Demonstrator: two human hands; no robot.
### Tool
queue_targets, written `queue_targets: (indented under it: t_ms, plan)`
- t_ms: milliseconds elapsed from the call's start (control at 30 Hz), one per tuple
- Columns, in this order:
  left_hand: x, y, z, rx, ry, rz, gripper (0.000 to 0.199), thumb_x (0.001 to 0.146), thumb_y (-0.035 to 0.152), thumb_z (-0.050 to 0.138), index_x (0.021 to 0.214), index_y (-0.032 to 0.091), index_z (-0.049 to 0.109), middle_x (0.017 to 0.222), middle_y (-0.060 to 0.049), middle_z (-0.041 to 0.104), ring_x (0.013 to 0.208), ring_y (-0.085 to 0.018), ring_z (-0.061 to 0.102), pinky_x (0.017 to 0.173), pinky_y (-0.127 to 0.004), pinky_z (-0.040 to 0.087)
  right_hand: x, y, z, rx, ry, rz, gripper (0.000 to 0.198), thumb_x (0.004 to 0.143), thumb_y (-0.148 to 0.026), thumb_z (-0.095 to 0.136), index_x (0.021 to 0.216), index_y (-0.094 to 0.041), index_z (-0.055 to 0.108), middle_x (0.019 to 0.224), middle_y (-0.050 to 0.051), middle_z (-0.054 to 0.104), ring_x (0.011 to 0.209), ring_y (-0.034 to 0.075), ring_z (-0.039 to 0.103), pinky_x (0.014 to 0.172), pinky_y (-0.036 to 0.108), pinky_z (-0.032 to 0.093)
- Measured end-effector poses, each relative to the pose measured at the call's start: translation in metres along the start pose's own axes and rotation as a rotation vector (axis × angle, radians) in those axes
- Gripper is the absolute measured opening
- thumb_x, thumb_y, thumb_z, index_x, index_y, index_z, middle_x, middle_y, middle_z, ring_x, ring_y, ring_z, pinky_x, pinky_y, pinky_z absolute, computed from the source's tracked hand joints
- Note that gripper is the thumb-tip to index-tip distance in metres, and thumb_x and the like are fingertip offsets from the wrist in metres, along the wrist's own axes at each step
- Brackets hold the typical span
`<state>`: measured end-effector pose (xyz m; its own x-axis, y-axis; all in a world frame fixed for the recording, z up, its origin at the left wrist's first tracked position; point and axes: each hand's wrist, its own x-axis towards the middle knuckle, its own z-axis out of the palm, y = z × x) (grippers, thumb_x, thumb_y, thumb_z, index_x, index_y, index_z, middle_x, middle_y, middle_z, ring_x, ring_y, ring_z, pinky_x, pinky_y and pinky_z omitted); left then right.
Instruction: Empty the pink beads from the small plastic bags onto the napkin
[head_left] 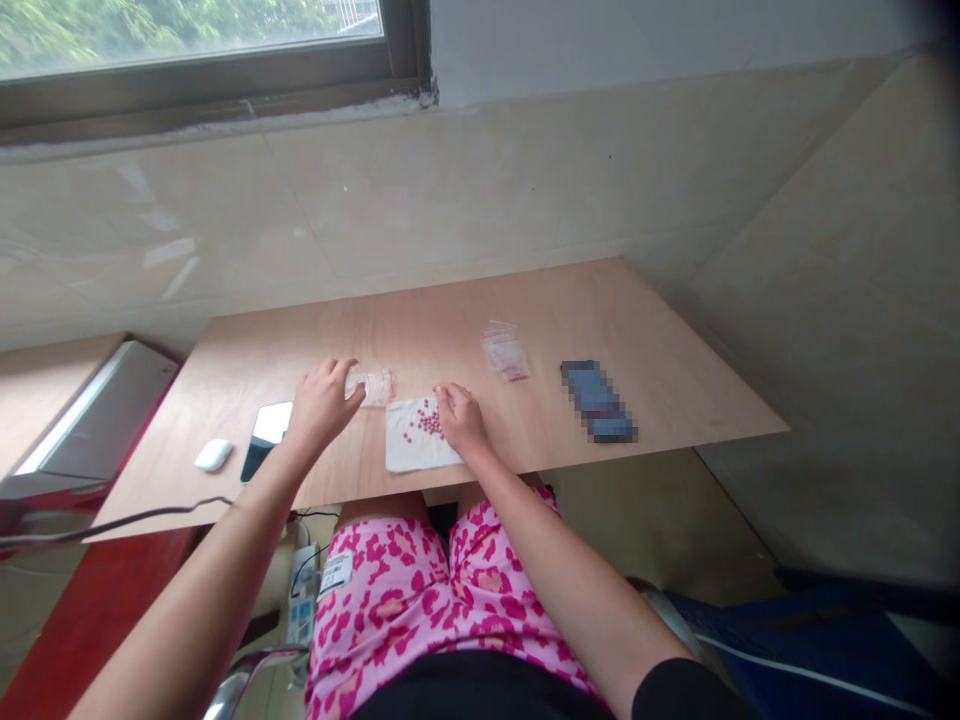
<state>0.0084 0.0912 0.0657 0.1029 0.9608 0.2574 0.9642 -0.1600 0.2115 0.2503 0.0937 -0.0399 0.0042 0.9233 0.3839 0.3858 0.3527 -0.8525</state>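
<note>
A white cloth or sheet (405, 458) lies near the table's front edge with a cluster of small dark-pink beads (429, 424) on it. Over the right part of the sheet is my right hand (461, 415), its thumb and fingers pressed together beside the beads; whatever is between the fingertips is too small to make out. My left hand (326, 395) hovers to the left, thumb and index finger apart in a curve. Just beyond its fingertips, clear plastic bags (376, 386) lie on the wood, and I see nothing held in that hand.
Small clear zip bags (506, 355), one with pink bits inside, lie farther back on the wooden table (420, 320). A blurred-out phone-like object (598, 400) is at right. At left are a phone (264, 440), a white earbud case (214, 455) and a dark cable (150, 516).
</note>
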Motion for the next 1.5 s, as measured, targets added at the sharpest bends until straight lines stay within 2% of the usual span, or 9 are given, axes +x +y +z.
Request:
queue_targets:
  t_ms: [167,433,600,733,900,1000,1133,1333,1500]
  plan:
    - [-0.007,-0.042,0.03,-0.094,0.109,-0.085,0.046,0.101,0.036,0.045,0.14,0.015,0.058,0.128,-0.022,0.063,0.117,-0.038,0.063,0.103,-0.052,0.045,0.0,0.001,0.001,-0.014,-0.01,0.005,0.035,0.108,-0.037,0.042,0.096,-0.022,0.071,0.098,0.008,0.075,0.097,0.023,0.069,0.09,0.034,0.05]
    - [-0.015,-0.031,0.077,-0.301,0.037,-0.127,0.071,0.103,0.052,0.047,0.159,0.009,0.033,0.157,-0.028,0.045,0.149,-0.04,0.04,0.123,-0.06,0.026,-0.001,0.0,0.005,-0.024,-0.005,0.004,0.034,0.107,-0.035,0.044,0.094,-0.021,0.072,0.098,0.009,0.076,0.096,0.024,0.07,0.091,0.035,0.051]
    - [-0.026,-0.019,0.068,-0.286,0.203,-0.084,0.068,0.103,0.047,0.05,0.157,0.009,0.035,0.158,-0.027,0.043,0.15,-0.041,0.037,0.122,-0.063,0.029,0.012,0.005,-0.008,0.084,0.037,0.054,0.028,0.104,-0.035,0.049,0.104,-0.019,0.072,0.106,0.01,0.077,0.102,0.023,0.072,0.093,0.033,0.054]
    - [-0.054,0.012,0.042,-0.309,0.263,0.03,0.047,0.103,0.037,0.054,0.145,0.019,0.05,0.153,-0.02,0.049,0.143,-0.037,0.046,0.118,-0.06,0.038,0.06,0.026,-0.057,-0.172,0.076,-0.012,0.026,0.096,-0.022,0.053,0.112,-0.018,0.073,0.115,0.013,0.075,0.113,0.026,0.067,0.105,0.04,0.05]
    - [-0.102,0.064,0.018,-0.548,-0.084,0.167,0.024,0.104,0.032,0.052,0.125,0.024,0.061,0.129,-0.011,0.065,0.122,-0.028,0.063,0.104,-0.046,0.053,0.124,0.052,-0.118,-0.633,-0.289,-0.041,0.064,0.081,-0.004,0.057,0.144,-0.014,0.059,0.15,0.016,0.058,0.14,0.028,0.051,0.119,0.041,0.037]
    - [-0.123,0.093,0.012,-0.641,-0.273,0.22,0.021,0.103,0.028,0.052,0.12,0.024,0.064,0.12,-0.009,0.068,0.113,-0.025,0.066,0.099,-0.041,0.054,0.136,0.057,-0.131,-0.744,-0.455,0.013,0.059,0.076,-0.002,0.061,0.133,-0.014,0.067,0.137,0.018,0.066,0.129,0.031,0.058,0.114,0.042,0.04]
    - [-0.137,0.118,0.01,-0.719,-0.381,0.242,0.019,0.099,0.022,0.054,0.113,0.022,0.068,0.11,-0.008,0.071,0.103,-0.025,0.067,0.092,-0.038,0.054,0.137,0.051,-0.136,-0.75,-0.476,0.05,0.04,0.072,-0.002,0.064,0.109,-0.011,0.075,0.12,0.02,0.071,0.117,0.033,0.063,0.105,0.042,0.045]
    - [-0.135,0.116,0.005,-0.926,-0.487,0.128,0.021,0.101,0.031,0.054,0.105,0.022,0.073,0.106,-0.007,0.075,0.101,-0.025,0.069,0.091,-0.035,0.051,0.133,0.019,-0.155,-0.6,-0.579,0.161,0.006,0.08,-0.013,0.065,0.083,-0.013,0.07,0.084,0.009,0.073,0.081,0.021,0.067,0.079,0.032,0.054]
    - [-0.129,0.101,0.009,-1.199,-0.58,-0.143,0.049,0.105,0.055,0.042,0.086,0.019,0.069,0.069,-0.004,0.071,0.072,-0.022,0.067,0.077,-0.034,0.05,0.098,-0.04,-0.167,0.026,-0.669,0.329,0.027,0.083,-0.038,0.076,0.094,-0.015,0.068,0.085,0.004,0.072,0.072,0.016,0.069,0.072,0.03,0.058]
